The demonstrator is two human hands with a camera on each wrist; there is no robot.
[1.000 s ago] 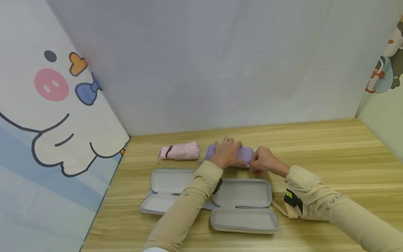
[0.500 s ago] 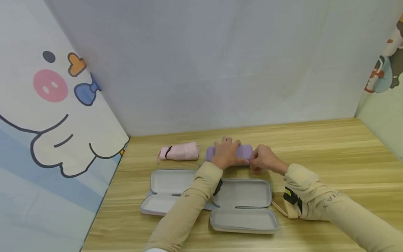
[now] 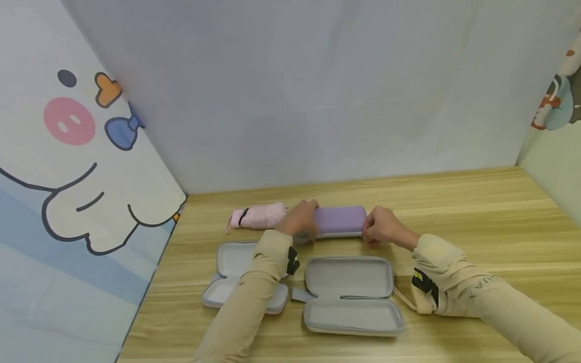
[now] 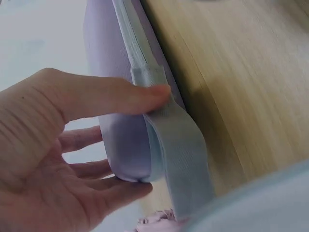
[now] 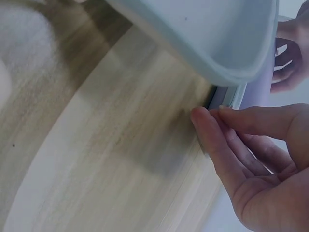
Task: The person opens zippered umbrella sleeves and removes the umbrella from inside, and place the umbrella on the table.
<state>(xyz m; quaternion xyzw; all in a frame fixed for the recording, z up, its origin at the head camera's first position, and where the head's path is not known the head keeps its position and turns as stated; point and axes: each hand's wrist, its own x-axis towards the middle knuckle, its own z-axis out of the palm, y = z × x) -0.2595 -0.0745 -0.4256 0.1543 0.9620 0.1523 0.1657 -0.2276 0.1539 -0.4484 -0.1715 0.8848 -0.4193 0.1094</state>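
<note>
A closed purple pencil case with a grey zipper band and grey strap lies at the back of the table. My left hand holds its left end; in the left wrist view the thumb lies over the strap and the fingers reach behind the case. At the right end, my right hand pinches at the zipper with thumb and index finger. The zipper pull is mostly hidden by the fingertips. Nearer to me lies an open grey-lined pencil case, with a second open case left of it.
A folded pink umbrella with a black band lies left of the purple case. The wooden table meets a pale cloth wall at the back. A cream loop strap joins the nearer open case on its right.
My left hand has slid left from the middle of the purple case to its left end, uncovering the top. The right hand stays at the right end.
</note>
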